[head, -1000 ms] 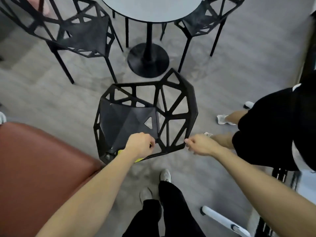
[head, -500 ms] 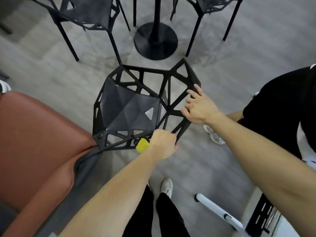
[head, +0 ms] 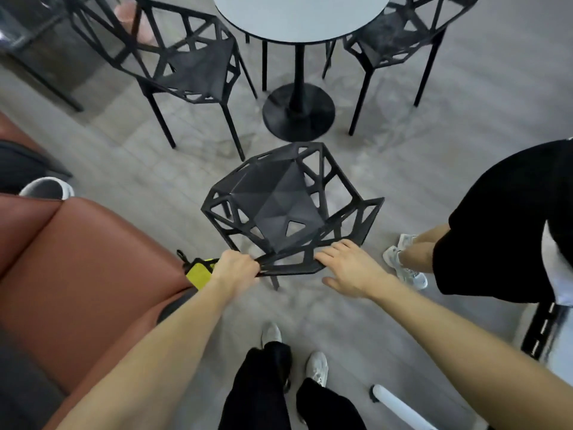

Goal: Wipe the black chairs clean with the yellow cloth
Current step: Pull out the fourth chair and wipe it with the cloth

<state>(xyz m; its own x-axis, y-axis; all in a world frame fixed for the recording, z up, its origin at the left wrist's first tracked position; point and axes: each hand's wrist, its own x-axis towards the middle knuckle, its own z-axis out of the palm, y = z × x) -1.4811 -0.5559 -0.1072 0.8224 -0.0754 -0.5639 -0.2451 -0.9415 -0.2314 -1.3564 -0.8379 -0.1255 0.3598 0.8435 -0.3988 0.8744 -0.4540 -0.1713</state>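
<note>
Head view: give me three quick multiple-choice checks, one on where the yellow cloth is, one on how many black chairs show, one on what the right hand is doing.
1. Where is the yellow cloth?
A. On the round table
B. At the left hand, beside the brown sofa
C. On the floor by the white shoes

2. How many black chairs are in view?
A. One
B. Two
C. Three

3. What is the right hand doing?
A. Resting with straight fingers on the near chair's rim
B. Gripping the cloth
C. Hanging clear of the chair

Answers: 1 B, the cloth shows just behind the left hand, which grips the near chair at its rim, next to the brown sofa. 2 C, the near chair plus two at the round table. 3 A, its fingers lie flat on the rim.
</note>
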